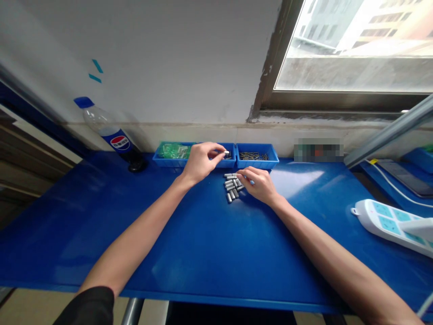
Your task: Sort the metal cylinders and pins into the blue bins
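Note:
My left hand [200,161] pinches a small silver metal cylinder [226,152] between thumb and fingertips, in front of the middle blue bin [232,163]. My right hand [259,183] is low over the blue table, its fingertips closed at the end of a metal cylinder [233,175] at the back of a small pile. Several more silver cylinders [231,184] lie close together beside those fingertips. Part of the middle bin is hidden behind my left hand.
A left blue bin [169,163] holds a green plastic bag [172,150]; a right one [257,165] holds thin metal pins or screws [252,156]. A cola bottle [118,140] stands at the back left. A white power strip [382,221] lies at the right.

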The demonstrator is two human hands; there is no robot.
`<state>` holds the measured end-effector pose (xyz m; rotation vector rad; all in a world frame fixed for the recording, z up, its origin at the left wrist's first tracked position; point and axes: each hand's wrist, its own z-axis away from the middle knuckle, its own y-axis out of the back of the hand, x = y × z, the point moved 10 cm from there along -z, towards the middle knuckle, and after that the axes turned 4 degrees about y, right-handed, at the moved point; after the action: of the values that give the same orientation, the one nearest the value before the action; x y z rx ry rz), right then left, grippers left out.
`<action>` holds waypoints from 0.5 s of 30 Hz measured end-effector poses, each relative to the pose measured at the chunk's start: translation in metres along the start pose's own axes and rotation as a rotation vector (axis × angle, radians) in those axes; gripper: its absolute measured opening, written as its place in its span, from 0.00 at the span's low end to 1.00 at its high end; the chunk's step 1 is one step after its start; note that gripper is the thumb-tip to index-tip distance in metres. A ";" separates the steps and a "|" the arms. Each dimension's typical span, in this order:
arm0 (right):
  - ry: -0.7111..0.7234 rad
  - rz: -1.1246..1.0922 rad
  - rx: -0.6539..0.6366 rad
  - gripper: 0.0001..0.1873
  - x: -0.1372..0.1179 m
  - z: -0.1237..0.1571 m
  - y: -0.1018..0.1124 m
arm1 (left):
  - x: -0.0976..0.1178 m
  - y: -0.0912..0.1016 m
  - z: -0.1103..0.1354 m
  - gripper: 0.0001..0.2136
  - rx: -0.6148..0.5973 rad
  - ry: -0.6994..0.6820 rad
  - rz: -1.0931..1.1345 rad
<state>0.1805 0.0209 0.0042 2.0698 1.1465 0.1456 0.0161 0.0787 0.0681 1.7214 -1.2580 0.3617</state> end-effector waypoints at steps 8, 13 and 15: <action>-0.040 -0.012 -0.010 0.11 0.004 0.000 -0.001 | -0.006 -0.018 0.004 0.05 -0.152 -0.062 -0.125; -0.051 -0.014 -0.017 0.11 0.008 0.002 -0.003 | -0.015 -0.063 0.024 0.10 -0.517 -0.088 -0.283; -0.054 -0.015 -0.022 0.12 0.009 0.003 -0.004 | -0.020 -0.071 0.030 0.13 -0.568 -0.085 -0.338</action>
<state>0.1840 0.0278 -0.0026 2.0333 1.1229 0.0942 0.0608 0.0683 0.0029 1.4220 -0.9782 -0.2522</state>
